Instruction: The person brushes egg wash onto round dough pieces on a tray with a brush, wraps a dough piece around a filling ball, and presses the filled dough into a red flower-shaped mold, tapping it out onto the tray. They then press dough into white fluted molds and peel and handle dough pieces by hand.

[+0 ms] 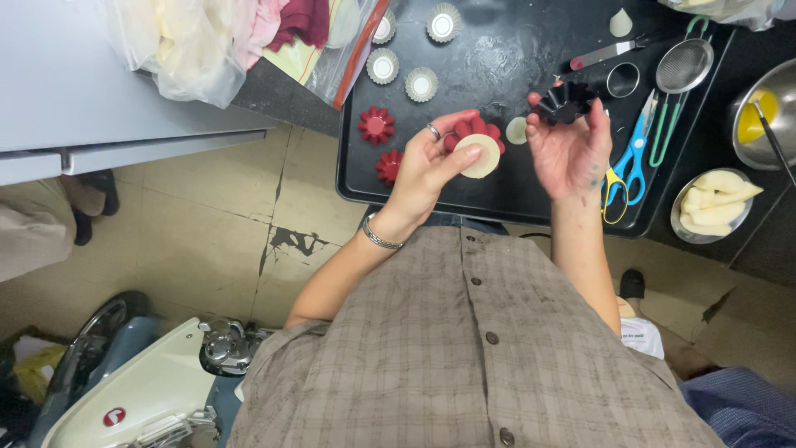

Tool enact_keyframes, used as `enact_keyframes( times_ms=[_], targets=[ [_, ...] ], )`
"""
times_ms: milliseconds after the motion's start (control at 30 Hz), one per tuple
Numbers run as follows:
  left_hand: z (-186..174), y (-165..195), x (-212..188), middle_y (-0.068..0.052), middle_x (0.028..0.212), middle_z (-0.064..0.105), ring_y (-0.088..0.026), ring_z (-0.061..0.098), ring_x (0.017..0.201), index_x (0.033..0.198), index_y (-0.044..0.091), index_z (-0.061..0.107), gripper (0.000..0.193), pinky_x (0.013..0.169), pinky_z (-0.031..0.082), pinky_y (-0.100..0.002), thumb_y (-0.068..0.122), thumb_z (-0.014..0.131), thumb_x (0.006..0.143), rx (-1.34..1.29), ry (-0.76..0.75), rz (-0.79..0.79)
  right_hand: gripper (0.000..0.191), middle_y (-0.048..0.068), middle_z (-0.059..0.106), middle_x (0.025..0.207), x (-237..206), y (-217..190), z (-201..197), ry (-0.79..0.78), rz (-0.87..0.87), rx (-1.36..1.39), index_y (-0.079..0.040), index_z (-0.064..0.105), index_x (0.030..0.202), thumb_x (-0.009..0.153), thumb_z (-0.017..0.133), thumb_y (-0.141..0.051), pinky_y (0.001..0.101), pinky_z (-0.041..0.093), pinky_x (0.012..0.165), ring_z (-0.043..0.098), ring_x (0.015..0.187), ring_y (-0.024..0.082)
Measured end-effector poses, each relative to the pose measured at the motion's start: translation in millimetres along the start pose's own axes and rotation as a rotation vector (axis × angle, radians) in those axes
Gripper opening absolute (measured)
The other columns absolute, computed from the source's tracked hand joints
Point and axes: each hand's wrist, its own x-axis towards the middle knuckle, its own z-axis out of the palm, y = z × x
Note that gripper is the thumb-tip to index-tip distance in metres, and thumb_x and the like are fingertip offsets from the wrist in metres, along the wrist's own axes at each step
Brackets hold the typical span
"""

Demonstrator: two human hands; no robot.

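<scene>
Red fluted mould (474, 129) with a pale dough disc (480, 155) pressed over it, held up above the black tray (497, 50) in the left hand (429, 166), fingers closed around it. Black fluted mould (565, 103) pinched at the fingertips of the right hand (568, 149). Two more red moulds (376, 124) on the tray, plus four silver moulds (421, 83) with white centres. One pair of blue scissors (634, 153) just right of the hand. One mesh strainer (684, 68) beyond.

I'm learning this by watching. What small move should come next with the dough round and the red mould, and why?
Probably press the dough round into the red mould: the left hand holds both, the round lying flat and unshaped over the mould. The right hand holds a dark mould.
</scene>
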Motion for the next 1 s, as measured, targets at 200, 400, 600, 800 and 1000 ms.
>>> enact_keyframes(
  times_ms=[200,400,600,800,1000],
  targets=[
    [0.9,0.0,-3.0,-0.013,0.121,0.069,-0.018,0.069,0.111,0.143,-0.003,0.049,0.064,0.099,0.057,-0.032,0.005,0.081,0.088,0.093,0.014,-0.002,0.051,0.023,0.061,0.136,-8.5,-5.8,-0.4,-0.038,-0.058,-0.117,-0.01,0.053,0.147,0.104,0.064,-0.036,0.0361,0.056,0.103,0.066,0.117,0.031],
    [2.2,-2.4,-2.2,-0.012,0.121,0.068,-0.018,0.068,0.111,0.143,-0.003,0.049,0.066,0.099,0.056,-0.033,0.004,0.081,0.086,0.124,0.012,0.016,0.058,0.019,0.061,0.138,-27.1,-3.3,32.2,-0.105,-0.206,-0.417,-0.012,0.05,0.148,0.098,0.077,-0.024,0.037,0.054,0.104,0.066,0.117,0.03],
    [-1.2,0.9,-8.3,-0.011,0.127,0.065,-0.019,0.065,0.118,0.145,-0.001,0.051,0.046,0.1,0.055,-0.037,0.022,0.055,0.106,-0.084,-0.004,-0.042,0.063,0.017,0.061,0.133,-65.5,5.2,99.3,-0.117,-0.436,-1.165,0.0,0.055,0.142,0.088,0.086,-0.009,0.0362,0.054,0.109,0.065,0.12,0.027],
    [3.3,2.0,-14.3,-0.011,0.13,0.063,-0.019,0.063,0.119,0.148,-0.001,0.049,0.045,0.099,0.054,-0.035,0.025,0.048,0.11,-0.042,-0.011,0.03,0.066,0.02,0.065,0.128,-74.5,14.4,161.6,-0.203,-0.793,-1.96,0.003,0.059,0.132,0.072,0.088,-0.004,0.0415,0.053,0.1,0.065,0.114,0.037],
    [3.5,9.7,-14.7,-0.012,0.13,0.063,-0.019,0.064,0.117,0.147,-0.003,0.048,0.046,0.1,0.054,-0.035,0.025,0.047,0.11,0.04,0.005,0.111,0.069,0.02,0.064,0.131,-65.6,21.0,181.7,-0.321,-0.798,-2.019,0.004,0.059,0.134,0.071,0.087,-0.004,0.0435,0.052,0.101,0.063,0.116,0.037]
  ],
)
